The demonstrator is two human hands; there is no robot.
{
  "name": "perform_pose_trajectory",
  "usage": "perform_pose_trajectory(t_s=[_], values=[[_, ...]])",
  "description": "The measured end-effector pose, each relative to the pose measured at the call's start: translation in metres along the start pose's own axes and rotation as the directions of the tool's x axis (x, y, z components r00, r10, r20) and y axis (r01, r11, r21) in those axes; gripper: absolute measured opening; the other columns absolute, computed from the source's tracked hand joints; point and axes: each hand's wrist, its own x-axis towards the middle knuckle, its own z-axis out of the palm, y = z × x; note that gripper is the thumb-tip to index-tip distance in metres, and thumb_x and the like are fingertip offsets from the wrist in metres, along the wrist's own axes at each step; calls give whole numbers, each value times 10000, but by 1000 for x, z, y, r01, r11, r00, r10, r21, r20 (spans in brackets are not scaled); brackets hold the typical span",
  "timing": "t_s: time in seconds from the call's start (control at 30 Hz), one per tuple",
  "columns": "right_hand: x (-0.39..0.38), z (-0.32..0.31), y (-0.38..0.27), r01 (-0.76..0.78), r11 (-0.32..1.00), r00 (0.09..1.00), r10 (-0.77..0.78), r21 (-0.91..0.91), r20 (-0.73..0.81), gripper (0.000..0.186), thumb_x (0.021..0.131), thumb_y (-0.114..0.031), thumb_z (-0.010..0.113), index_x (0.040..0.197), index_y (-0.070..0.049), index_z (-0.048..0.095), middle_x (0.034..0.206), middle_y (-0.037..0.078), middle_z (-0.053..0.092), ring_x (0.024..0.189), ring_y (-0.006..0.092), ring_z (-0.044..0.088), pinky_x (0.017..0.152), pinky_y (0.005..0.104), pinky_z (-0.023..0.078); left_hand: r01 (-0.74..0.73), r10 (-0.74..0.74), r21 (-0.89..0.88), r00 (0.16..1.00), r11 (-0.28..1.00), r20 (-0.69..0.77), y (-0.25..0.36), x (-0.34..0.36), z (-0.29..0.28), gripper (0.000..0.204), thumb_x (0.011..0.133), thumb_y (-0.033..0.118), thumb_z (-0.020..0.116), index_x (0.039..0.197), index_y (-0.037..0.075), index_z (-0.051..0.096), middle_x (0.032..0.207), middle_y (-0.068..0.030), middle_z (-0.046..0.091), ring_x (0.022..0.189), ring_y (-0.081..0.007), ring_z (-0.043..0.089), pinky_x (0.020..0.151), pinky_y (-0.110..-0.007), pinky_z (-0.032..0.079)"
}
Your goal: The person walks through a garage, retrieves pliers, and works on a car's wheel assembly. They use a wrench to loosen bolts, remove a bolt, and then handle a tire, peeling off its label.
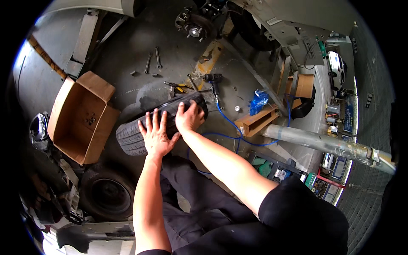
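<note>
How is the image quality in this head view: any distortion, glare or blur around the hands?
Head view: strong fisheye bending, with a black rim around the picture; even daylight, the upper right washed out; the left hand and right hand on the tyre look reasonably sharp; the area by the cardboard box is darker.

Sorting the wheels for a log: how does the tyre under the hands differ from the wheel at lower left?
The tyre stands on its tread under the left hand and right hand; the lower wheel shows its side face, untouched. The tyre shows ribbed tread; the lower wheel shows its dark centre disc. Both are black.
</note>
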Motion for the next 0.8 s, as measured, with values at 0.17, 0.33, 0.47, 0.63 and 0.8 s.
perform_pose_trajectory(t_s=[0.17, 0.33, 0.47, 0.63, 0.8], values=[[47, 4, 22, -155, 987, 987, 152, 40, 59, 486, 864, -469, 578, 1219, -138, 554, 1251, 129, 586, 1205, 371, 439, 1018, 527, 293, -195, 192, -40, 979, 980, -67, 16, 60, 7, 674, 794, 467, 638, 1352, 115, 498, 1463, -123, 407, 1400, -341, 287, 1157, -564, 101], [77, 11, 61, 67, 970, 998, -61, 235, -35, 442, 846, -431, 634, 1158, -120, 599, 1139, 140, 636, 1071, 397, 523, 936, 524, 386, -350, 348, -93, 937, 932, -40, 29, 113, 20, 571, 769, 342, 663, 1260, 78, 543, 1384, -144, 471, 1355, -343, 353, 1148, -568, 162], [111, 10, 52, -87, 984, 995, 77, 154, 68, 475, 877, -482, 564, 1165, -105, 577, 1179, 166, 623, 1093, 443, 500, 950, 547, 373, -407, 408, -23, 912, 913, 50, 25, 160, 15, 652, 776, 485, 682, 1282, 101, 534, 1352, -158, 496, 1336, -346, 382, 1141, -563, 184], [129, 14, 69, -62, 738, 996, 90, 671, -6, 410, 874, -272, 671, 1192, -38, 558, 1157, 193, 606, 1127, 361, 509, 975, 428, 400, -299, 273, 182, 949, 937, 156, 14, 220, 12, 826, 820, 739, 488, 1375, 128, 484, 1323, -161, 530, 1267, -340, 455, 1073, -543, 296], [24, 45, 108, -353, 554, 932, 140, 754, 333, 336, 883, -241, 685, 1130, -29, 603, 1022, 135, 649, 931, 266, 621, 857, 378, 485, -305, 256, 195, 937, 932, 238, -3, 287, 16, 859, 828, 774, 428, 1435, 165, 430, 1398, -142, 493, 1350, -319, 392, 1111, -487, 293]])
